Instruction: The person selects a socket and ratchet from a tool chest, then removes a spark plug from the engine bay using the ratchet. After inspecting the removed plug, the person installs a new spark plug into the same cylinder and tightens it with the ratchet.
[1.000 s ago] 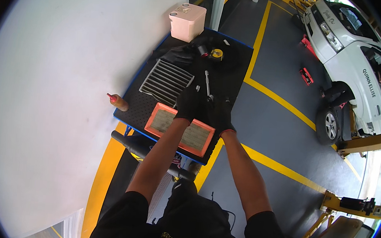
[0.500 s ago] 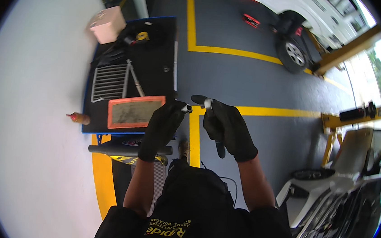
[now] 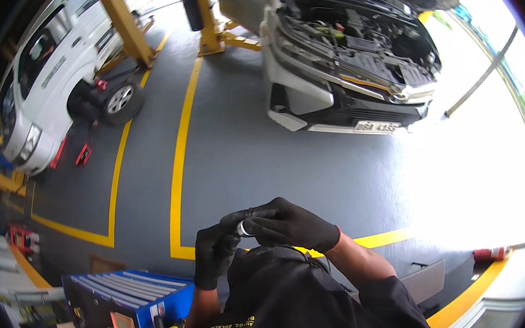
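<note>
My left hand [image 3: 215, 253] and my right hand [image 3: 293, 223], both in black gloves, meet in front of my body. A round silver ratchet head [image 3: 244, 228] shows between the fingers of my right hand, which close on it. The ratchet's handle is hidden by the glove. Curled fingers of my left hand touch or nearly touch the head from the left. The small metal socket seen in that hand a moment earlier is covered now.
A silver car [image 3: 319, 88] with its bonnet up stands ahead. At left are a white van [image 3: 47, 86], a loose-looking wheel [image 3: 122, 103] and a yellow lift post [image 3: 122, 14]. A blue-edged workbench [image 3: 139, 284] lies close at lower left; a red cylinder [image 3: 490, 253] is at right.
I have turned right, away from the wall, so the workbench is now at lower left and the silver car ahead. My hands, apart before, have come together at the ratchet head.
</note>
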